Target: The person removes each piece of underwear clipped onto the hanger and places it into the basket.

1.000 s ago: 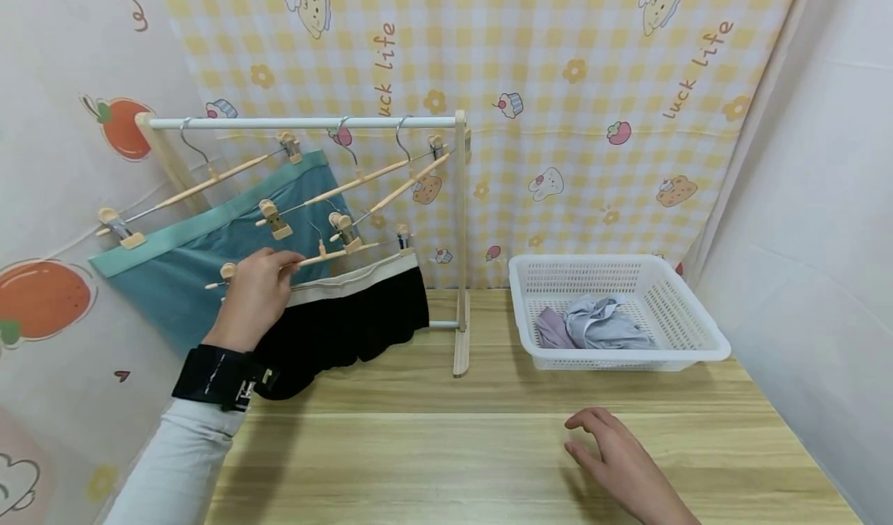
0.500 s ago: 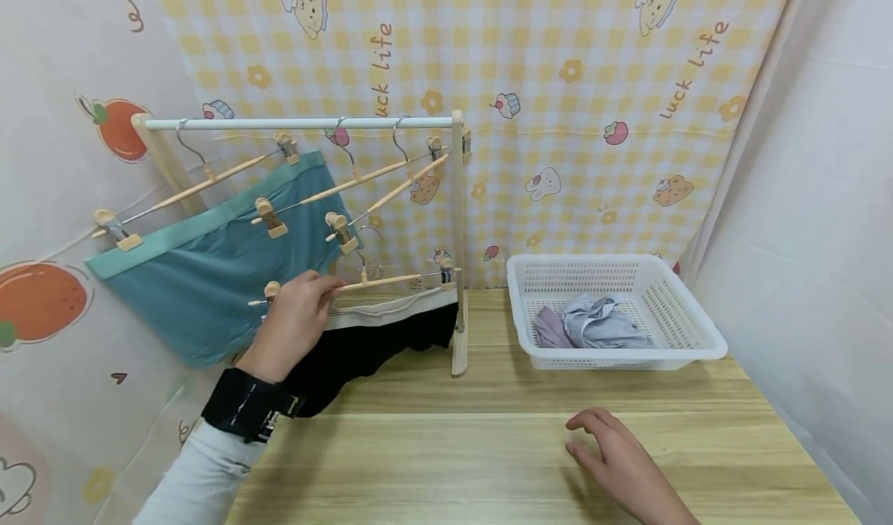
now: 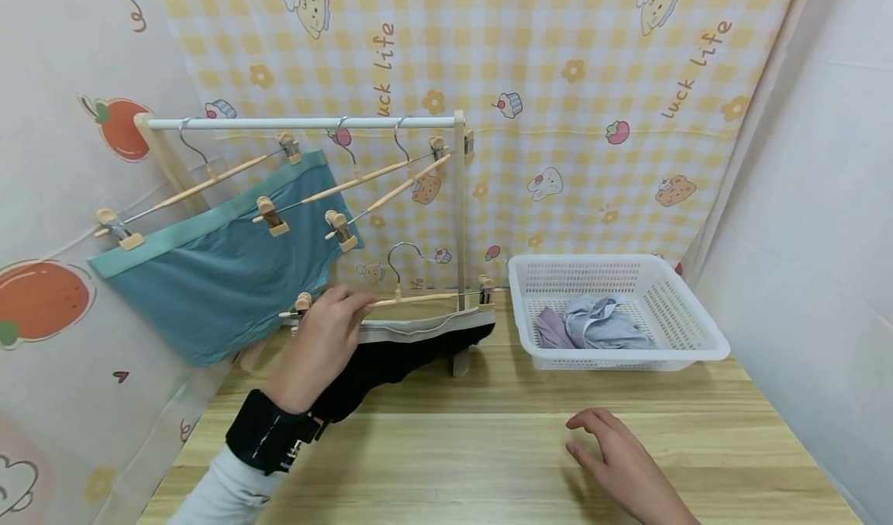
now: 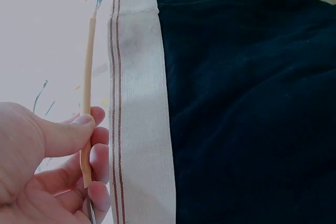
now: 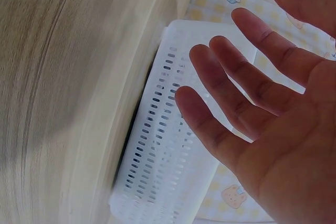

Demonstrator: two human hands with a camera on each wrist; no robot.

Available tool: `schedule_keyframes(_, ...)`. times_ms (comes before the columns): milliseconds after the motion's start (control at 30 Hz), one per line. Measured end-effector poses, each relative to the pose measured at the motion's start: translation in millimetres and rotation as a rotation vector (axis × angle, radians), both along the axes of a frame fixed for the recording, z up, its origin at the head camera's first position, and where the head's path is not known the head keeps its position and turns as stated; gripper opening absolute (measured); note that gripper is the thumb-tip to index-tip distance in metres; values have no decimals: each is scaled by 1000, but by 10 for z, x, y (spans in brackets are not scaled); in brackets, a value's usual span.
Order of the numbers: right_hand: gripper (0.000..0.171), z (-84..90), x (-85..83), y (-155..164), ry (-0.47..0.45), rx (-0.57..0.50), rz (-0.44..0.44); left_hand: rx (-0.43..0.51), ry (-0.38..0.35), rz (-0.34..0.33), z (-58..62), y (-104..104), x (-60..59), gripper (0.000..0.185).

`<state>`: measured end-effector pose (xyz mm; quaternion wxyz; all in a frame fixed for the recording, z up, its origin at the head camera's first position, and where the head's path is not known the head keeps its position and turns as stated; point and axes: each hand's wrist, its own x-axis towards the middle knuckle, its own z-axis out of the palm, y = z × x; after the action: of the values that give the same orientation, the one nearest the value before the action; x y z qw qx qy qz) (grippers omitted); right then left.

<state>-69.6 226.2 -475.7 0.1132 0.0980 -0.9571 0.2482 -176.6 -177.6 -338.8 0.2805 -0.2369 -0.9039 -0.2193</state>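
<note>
Fingers of the right hand lie spread and empty over the table, nearest. Farther, left of the basket, the left hand pinches a wooden hanger carrying black shorts.

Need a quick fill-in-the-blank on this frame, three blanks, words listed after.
1. The left hand grips a wooden hanger clipped to ____ shorts.
2. The white basket sits on the ____.
3. The teal garment hangs from the ____.

Missing words: black; table; rack
</note>
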Motion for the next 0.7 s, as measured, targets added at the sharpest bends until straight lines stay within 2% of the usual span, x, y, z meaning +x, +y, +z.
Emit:
schedule_keyframes(267, 23, 18, -18, 5, 30, -15, -22, 34, 15, -58, -40, 216, 146, 15)
schedule_keyframes(567, 28, 47, -85, 18, 250, -42, -8, 38, 51, -96, -135, 399, 279, 18)
schedule_keyframes(700, 29, 75, -111, 12, 280, -67, -21, 35, 64, -118, -201, 474, 324, 20)
